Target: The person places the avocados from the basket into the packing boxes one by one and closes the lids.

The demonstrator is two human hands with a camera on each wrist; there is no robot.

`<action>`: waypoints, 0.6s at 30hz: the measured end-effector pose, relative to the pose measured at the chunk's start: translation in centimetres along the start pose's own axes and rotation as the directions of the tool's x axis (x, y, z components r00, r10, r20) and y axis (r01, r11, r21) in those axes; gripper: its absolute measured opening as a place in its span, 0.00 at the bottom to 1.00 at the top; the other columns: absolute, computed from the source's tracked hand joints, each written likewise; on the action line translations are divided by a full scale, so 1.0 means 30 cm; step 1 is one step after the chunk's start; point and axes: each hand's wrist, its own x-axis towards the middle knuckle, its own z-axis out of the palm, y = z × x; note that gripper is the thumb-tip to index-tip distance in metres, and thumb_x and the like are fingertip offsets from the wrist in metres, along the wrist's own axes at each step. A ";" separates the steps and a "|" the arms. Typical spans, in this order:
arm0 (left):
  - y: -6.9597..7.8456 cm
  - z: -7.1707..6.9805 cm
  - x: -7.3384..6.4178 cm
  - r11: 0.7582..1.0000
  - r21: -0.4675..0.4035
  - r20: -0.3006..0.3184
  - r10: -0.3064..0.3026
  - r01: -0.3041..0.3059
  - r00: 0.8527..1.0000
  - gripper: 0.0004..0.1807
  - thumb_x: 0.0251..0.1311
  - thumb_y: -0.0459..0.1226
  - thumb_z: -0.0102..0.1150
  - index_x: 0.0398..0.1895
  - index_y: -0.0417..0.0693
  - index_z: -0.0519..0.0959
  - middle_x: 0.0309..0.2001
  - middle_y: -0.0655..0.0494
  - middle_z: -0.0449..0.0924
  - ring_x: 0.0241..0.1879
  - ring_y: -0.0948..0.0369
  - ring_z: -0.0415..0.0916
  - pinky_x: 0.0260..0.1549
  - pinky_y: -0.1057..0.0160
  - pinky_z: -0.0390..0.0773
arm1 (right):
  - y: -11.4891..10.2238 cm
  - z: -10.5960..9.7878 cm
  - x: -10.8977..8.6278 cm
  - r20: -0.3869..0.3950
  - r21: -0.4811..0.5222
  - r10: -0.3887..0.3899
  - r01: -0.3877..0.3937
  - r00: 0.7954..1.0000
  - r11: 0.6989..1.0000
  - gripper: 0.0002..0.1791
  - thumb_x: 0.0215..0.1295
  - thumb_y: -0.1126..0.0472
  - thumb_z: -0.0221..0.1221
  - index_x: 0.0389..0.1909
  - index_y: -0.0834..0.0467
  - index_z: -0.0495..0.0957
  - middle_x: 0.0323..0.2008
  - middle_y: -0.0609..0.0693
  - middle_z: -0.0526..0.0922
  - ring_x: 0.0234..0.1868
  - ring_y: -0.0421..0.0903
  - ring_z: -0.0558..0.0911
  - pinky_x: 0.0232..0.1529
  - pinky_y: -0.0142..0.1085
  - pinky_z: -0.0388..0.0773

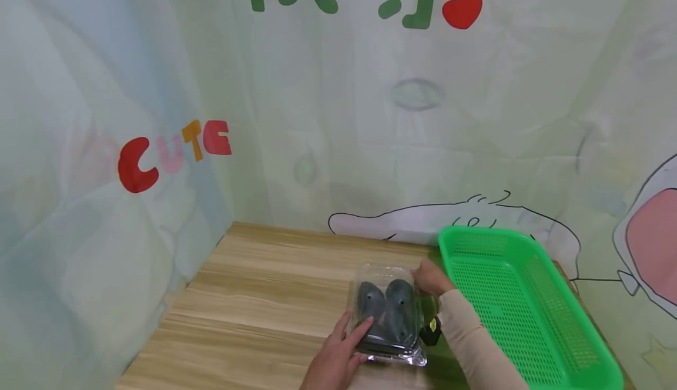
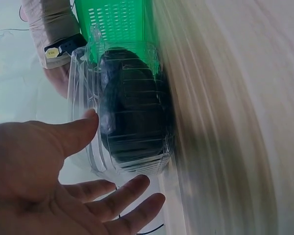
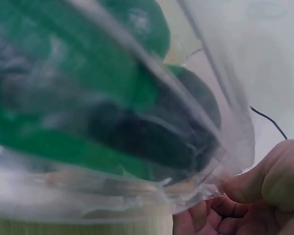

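Observation:
A clear plastic clamshell box holding several dark, avocado-like fruits sits on the wooden table. My left hand is at its near left side, fingers extended, one fingertip over the lid. In the left wrist view, the thumb of that hand touches the lid's edge while the other fingers reach out below. At the far right corner my right hand pinches the box's rim between thumb and curled fingers, as the right wrist view shows of this hand. The fingertips are partly hidden there.
A green perforated plastic basket stands on the table just right of the box, beside my right forearm. Printed fabric hangs behind the table and along its left side. A black band with a yellow patch is on my right wrist.

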 end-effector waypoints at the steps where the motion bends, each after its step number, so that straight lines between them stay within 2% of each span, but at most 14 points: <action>1: -0.001 0.000 0.000 1.000 0.000 -0.002 0.005 -0.005 1.000 0.36 0.61 0.39 0.69 0.72 0.71 0.70 0.74 0.39 0.62 0.59 0.39 0.75 0.41 0.44 0.83 | 0.001 0.000 0.001 0.003 0.000 0.004 -0.004 1.000 1.000 0.23 0.77 0.68 0.46 0.17 0.57 0.66 0.14 0.45 0.65 0.15 0.40 0.64 0.18 0.31 0.63; 6: -0.005 -0.001 0.002 1.000 -0.002 0.003 0.010 -0.010 1.000 0.36 0.61 0.39 0.69 0.72 0.71 0.70 0.73 0.39 0.62 0.60 0.39 0.76 0.42 0.44 0.83 | 0.002 -0.002 -0.001 0.000 -0.083 -0.036 0.036 0.999 0.996 0.24 0.74 0.70 0.45 0.14 0.55 0.62 0.15 0.45 0.63 0.15 0.40 0.63 0.19 0.31 0.62; 9: -0.003 -0.004 0.005 1.000 -0.004 0.015 0.000 0.000 1.000 0.36 0.61 0.39 0.70 0.72 0.71 0.71 0.73 0.38 0.62 0.60 0.39 0.75 0.44 0.43 0.82 | 0.001 -0.001 -0.001 -0.008 -0.098 -0.027 0.027 1.000 0.995 0.25 0.73 0.70 0.45 0.13 0.54 0.61 0.15 0.45 0.62 0.17 0.41 0.63 0.20 0.31 0.63; 13: 0.000 -0.008 0.008 1.000 -0.005 0.019 -0.002 0.002 1.000 0.36 0.60 0.39 0.70 0.72 0.69 0.71 0.73 0.37 0.62 0.61 0.38 0.75 0.45 0.42 0.82 | 0.000 0.003 0.001 -0.011 -0.020 0.045 -0.045 0.999 0.999 0.25 0.75 0.70 0.47 0.14 0.54 0.62 0.15 0.44 0.63 0.17 0.40 0.64 0.19 0.31 0.64; 18: 0.003 -0.008 0.006 1.000 -0.009 -0.003 0.009 -0.010 1.000 0.36 0.60 0.38 0.71 0.71 0.69 0.72 0.73 0.37 0.62 0.59 0.39 0.76 0.43 0.43 0.83 | -0.004 -0.001 -0.005 -0.017 0.005 0.084 -0.084 0.996 0.996 0.23 0.77 0.67 0.48 0.17 0.56 0.67 0.17 0.46 0.67 0.18 0.41 0.67 0.21 0.32 0.67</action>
